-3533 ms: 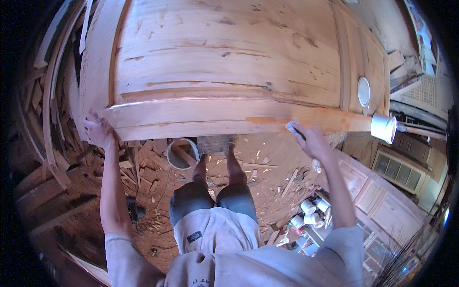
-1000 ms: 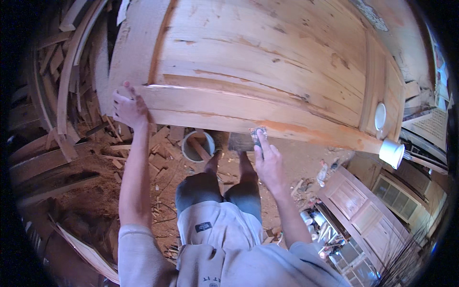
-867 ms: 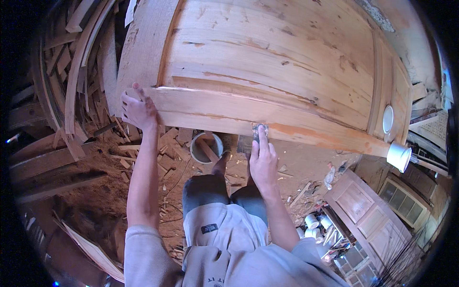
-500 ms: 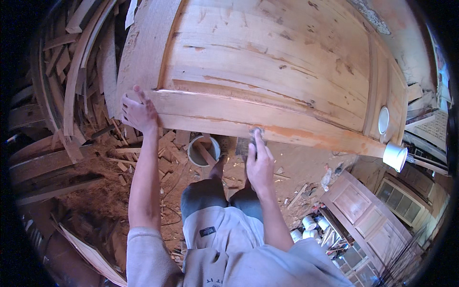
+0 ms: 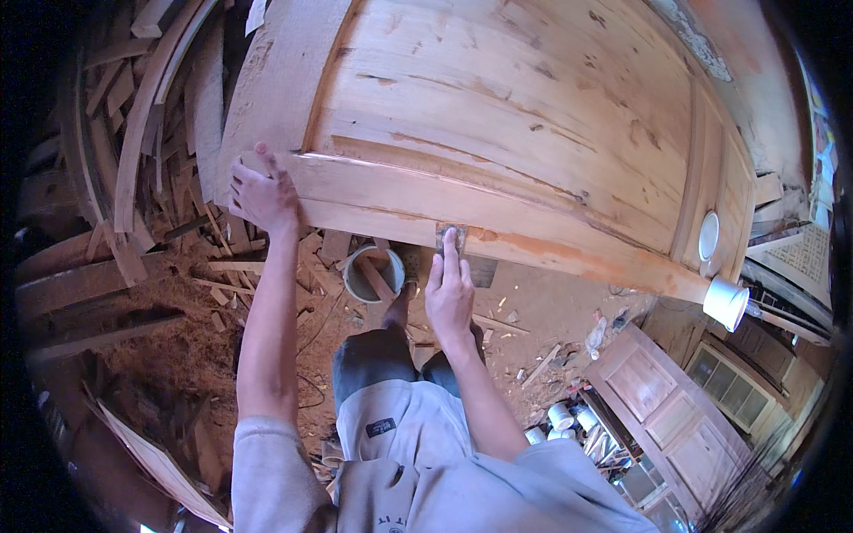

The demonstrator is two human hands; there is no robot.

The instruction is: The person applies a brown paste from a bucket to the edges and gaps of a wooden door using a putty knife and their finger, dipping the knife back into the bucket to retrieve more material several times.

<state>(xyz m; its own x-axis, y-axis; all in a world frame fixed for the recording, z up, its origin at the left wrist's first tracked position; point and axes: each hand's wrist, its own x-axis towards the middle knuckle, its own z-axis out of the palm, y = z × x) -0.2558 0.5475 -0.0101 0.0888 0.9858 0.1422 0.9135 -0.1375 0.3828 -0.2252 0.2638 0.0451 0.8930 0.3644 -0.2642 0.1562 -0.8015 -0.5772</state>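
Observation:
A pale wooden panelled door (image 5: 498, 115) lies flat in front of me, with orange-brown filler smeared along its near rail. My right hand (image 5: 450, 298) is closed round a putty knife (image 5: 442, 233), its index finger stretched along the tool. The putty knife's blade touches the near rail by the left end of the orange-brown smear; its handle is hidden in my palm. Farther left, my left hand (image 5: 267, 195) lies on the door's near left corner with its fingers apart, holding nothing.
A white tub (image 5: 726, 304) and a round white lid (image 5: 708, 235) sit at the door's right end. Below the near edge, a bucket (image 5: 360, 280) with a wood piece inside stands by my feet. Scrap timber (image 5: 147, 115) is piled left; another panelled door (image 5: 662, 404) leans at lower right.
My right hand has moved left along the near rail with the putty knife. The left hand keeps its place on the corner. The whole view has shifted slightly.

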